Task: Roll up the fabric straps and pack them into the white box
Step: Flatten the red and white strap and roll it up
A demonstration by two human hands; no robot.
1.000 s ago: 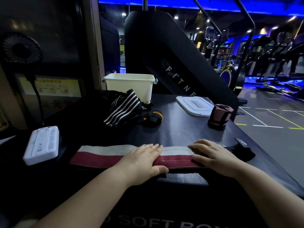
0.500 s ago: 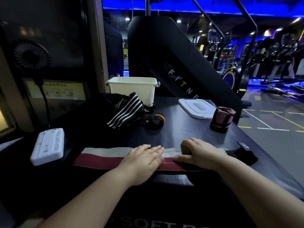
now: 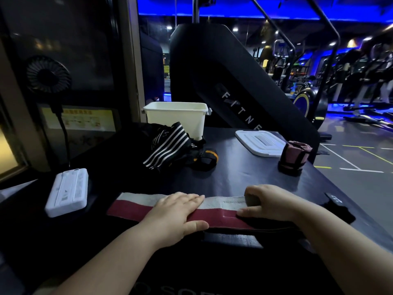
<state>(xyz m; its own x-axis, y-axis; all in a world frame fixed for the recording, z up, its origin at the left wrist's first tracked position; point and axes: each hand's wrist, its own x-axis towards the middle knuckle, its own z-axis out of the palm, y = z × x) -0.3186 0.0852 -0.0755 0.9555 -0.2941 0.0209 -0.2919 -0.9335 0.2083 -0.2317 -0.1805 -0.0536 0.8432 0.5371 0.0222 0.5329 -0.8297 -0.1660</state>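
A red-and-white strap [image 3: 131, 206] is laid flat along the near edge of the black padded surface [image 3: 244, 173]; it is pressed down at its middle by the left hand [image 3: 174, 211], fingers straight; its rolled right end is gripped by the curled right hand [image 3: 274, 201]; the white box [image 3: 176, 118] is set at the far edge, well apart, its lid [image 3: 261, 142] laid separately.

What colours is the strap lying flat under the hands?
The strap has two lengthwise bands: off-white far side, dark red near side. Head view.
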